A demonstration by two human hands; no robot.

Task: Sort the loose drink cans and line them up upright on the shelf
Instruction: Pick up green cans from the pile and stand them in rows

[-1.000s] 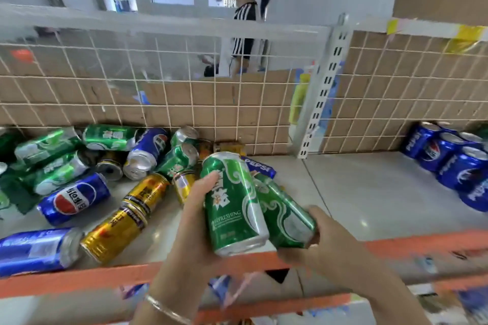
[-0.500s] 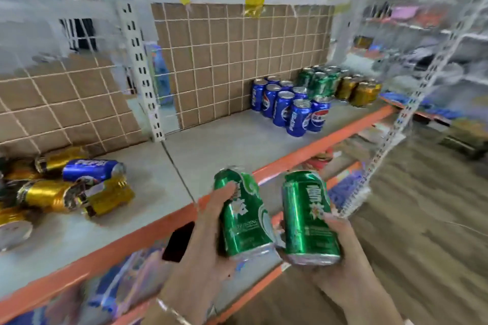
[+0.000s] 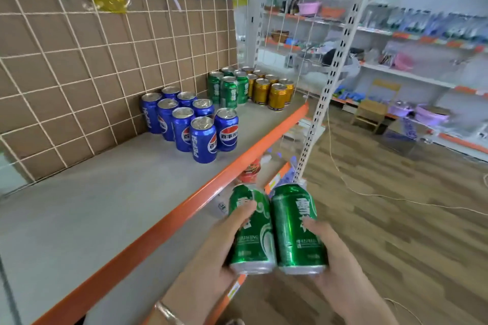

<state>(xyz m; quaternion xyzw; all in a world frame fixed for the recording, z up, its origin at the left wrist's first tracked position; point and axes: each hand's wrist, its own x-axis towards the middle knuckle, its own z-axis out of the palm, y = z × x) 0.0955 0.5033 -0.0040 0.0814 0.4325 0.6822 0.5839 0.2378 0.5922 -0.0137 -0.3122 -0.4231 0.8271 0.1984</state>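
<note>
My left hand (image 3: 216, 253) grips one green can (image 3: 250, 235) and my right hand (image 3: 335, 253) grips a second green can (image 3: 298, 229). Both cans are upright, side by side and touching, held in front of the orange shelf edge (image 3: 211, 192), off the shelf. On the grey shelf (image 3: 92, 206) stand sorted groups: several blue Pepsi cans (image 3: 190, 124), several green cans (image 3: 228, 86) behind them, and several gold cans (image 3: 274, 90) at the far end.
A wire grid over brown cardboard (image 3: 79, 66) backs the shelf. A white perforated upright (image 3: 324, 92) stands at the shelf's far corner. A lower shelf shows a red tin (image 3: 250, 170). Wood floor (image 3: 396, 219) with a white cable lies right; stocked shelves line the far wall.
The view has swung right, away from the loose can pile, which is out of sight now. Both hands still hold their green cans, now upright and closer to the sorted groups.
</note>
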